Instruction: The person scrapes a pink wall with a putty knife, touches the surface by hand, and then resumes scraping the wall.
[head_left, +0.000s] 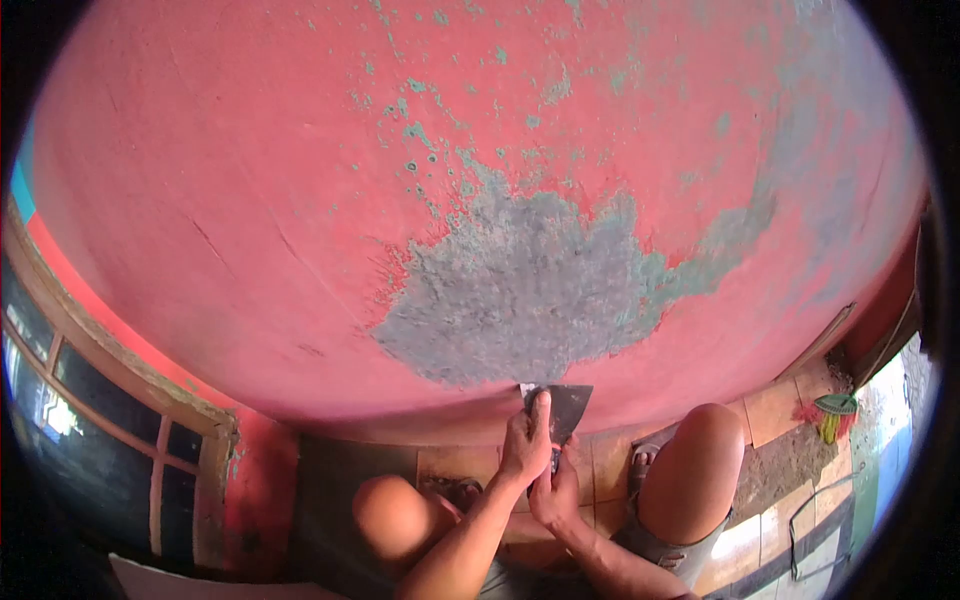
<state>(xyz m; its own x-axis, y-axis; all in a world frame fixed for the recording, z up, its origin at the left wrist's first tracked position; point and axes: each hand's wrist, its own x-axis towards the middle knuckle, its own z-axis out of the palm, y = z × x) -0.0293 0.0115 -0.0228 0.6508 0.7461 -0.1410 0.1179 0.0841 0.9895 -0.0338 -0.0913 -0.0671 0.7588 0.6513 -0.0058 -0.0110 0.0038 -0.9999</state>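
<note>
A wide-bladed scraper (570, 406) is held in both my hands, its dark blade edge up against the lower part of the red wall (250, 200). My left hand (526, 442) is closed around the tool near the blade, the thumb pressed along the blade's face. Below it, my right hand (556, 492) grips the handle, which is mostly hidden by the fingers. Just above the blade spreads a large bare grey patch (520, 285) with ragged, peeling paint edges and greenish traces on its right side.
My bent knees (692, 470) stand on either side of my arms. A wood-framed window (160, 470) is at lower left. Brownish tiles (775, 412) and dirt (775, 475) cover the floor at right, where a broom with coloured bristles (832, 418) lies by the wall.
</note>
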